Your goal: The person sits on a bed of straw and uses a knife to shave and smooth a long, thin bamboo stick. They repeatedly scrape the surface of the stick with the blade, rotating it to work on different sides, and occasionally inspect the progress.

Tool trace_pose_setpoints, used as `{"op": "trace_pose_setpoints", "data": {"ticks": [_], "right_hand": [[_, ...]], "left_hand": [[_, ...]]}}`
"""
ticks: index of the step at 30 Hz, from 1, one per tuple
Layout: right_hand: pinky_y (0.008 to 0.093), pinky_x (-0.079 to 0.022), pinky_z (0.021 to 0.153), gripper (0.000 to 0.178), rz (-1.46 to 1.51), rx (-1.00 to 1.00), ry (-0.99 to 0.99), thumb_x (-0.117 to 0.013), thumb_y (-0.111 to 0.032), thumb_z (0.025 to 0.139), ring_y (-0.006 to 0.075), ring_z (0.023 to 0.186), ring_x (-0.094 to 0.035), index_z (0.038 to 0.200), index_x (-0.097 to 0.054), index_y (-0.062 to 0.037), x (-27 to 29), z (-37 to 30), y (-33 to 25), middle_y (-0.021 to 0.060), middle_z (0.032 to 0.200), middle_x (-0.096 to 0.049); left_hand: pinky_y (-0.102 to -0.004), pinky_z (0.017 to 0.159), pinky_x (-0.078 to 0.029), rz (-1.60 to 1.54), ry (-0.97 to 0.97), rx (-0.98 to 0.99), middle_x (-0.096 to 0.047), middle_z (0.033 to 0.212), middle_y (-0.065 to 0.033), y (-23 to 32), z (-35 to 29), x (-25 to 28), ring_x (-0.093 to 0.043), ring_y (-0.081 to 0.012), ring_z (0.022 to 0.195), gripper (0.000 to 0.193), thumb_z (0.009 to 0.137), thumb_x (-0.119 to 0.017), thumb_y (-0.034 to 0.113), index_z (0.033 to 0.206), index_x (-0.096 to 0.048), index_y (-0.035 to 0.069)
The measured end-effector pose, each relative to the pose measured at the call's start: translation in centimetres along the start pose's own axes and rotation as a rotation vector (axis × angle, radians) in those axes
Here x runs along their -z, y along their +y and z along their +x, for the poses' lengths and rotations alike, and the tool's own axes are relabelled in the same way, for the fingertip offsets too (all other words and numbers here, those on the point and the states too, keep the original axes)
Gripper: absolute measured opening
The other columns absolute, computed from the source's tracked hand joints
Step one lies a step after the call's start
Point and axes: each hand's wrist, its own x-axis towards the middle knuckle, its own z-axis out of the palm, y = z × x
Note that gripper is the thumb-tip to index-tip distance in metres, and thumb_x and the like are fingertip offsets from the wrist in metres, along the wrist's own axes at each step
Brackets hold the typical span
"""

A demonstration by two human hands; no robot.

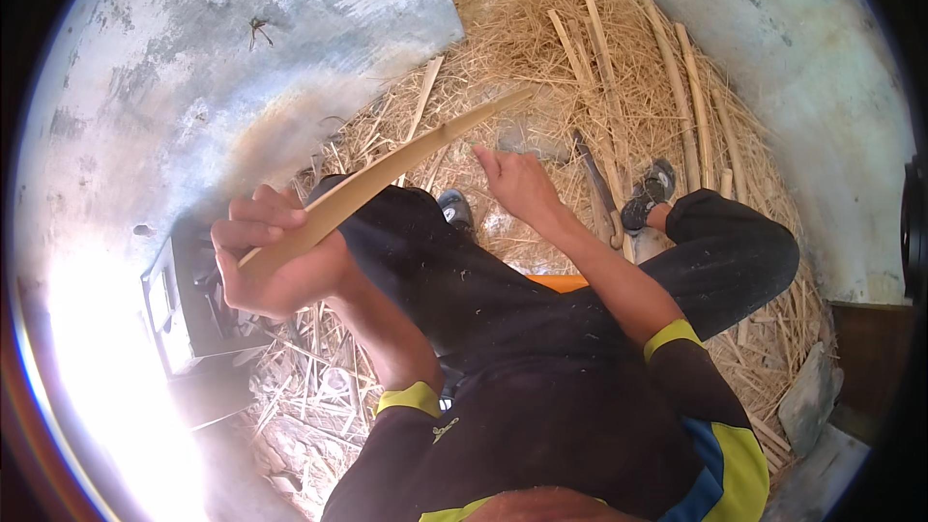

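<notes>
Looking down in the head view, sitting low with bent knees spread over straw (522, 0) covering the floor. Being bounded at the upper left by a pale, mottled wall (193, 87), with a sharp corner reaching toward the top middle, and at the right by a second wall (802, 68) curving along the rim. Having a grey box (179, 319) beyond the left hand (295, 275), beside strong glare. Finding more open room ahead, between the knees and over the straw, but meeting long sticks (701, 101) lying to the right and a dark tool (594, 177) just beside the right shoe (655, 188). Showing something orange (561, 282) below the lap, mostly hidden.

Holding a pale wooden strip (387, 166) in the left hand, keeping that grip closed around the broad near end, with fingers curling over and thumb side underneath. Slanting the strip up and to the right across the left knee in view, and pointing the tapering tip over the straw, clear of the wall corner. Holding the right hand (522, 184) below the tip, just apart from the strip, with fingers mostly curling in and thumb and forefinger close together; not being able to tell whether anything small is resting in that grip.
</notes>
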Motion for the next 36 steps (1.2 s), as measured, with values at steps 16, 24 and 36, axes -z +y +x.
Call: {"op": "trace_pose_setpoints", "data": {"ticks": [16,24,36], "right_hand": [[0.0489,-0.05,0.059,0.061,-0.087,0.227,0.213,-0.039,-0.045,0.097,0.0443,0.061,-0.06,0.07,-0.064,0.0035,0.1,1.3,0.2,0.0286,0.062,-0.058],[0.0482,-0.047,0.054,0.056,-0.008,0.22,0.189,-0.043,-0.04,0.097,0.0445,0.055,-0.056,0.067,-0.061,0.0036,-0.7,0.7,-1.7,0.0263,0.057,-0.055],[0.0487,-0.049,0.052,0.058,-0.063,0.282,0.267,-0.042,-0.043,0.097,0.0435,0.053,-0.059,0.07,-0.063,0.0038,-2.7,0.4,0.4,0.0266,0.054,-0.056]], "left_hand": [[-0.0242,0.041,-0.02,0.021,-0.038,-0.034,-0.035,0.047,-0.0067,0.2,-0.9,-1.0,-0.024,-0.0117,0.04,0.031,0.082,-0.034,0.028,0.057,-0.038,0.01],[-0.0241,0.04,-0.024,0.028,0.09,-0.017,-0.033,0.047,-0.0049,-0.2,-0.1,-0.7,-0.03,-0.0132,0.038,0.032,0.083,-0.034,0.029,0.057,-0.038,0.01],[-0.0247,0.041,-0.023,-0.027,0.015,-0.015,-0.036,0.048,-0.007,-0.1,-0.5,-1.2,-0.028,-0.0141,0.039,0.033,0.083,-0.033,0.029,0.058,-0.037,0.009]]}}
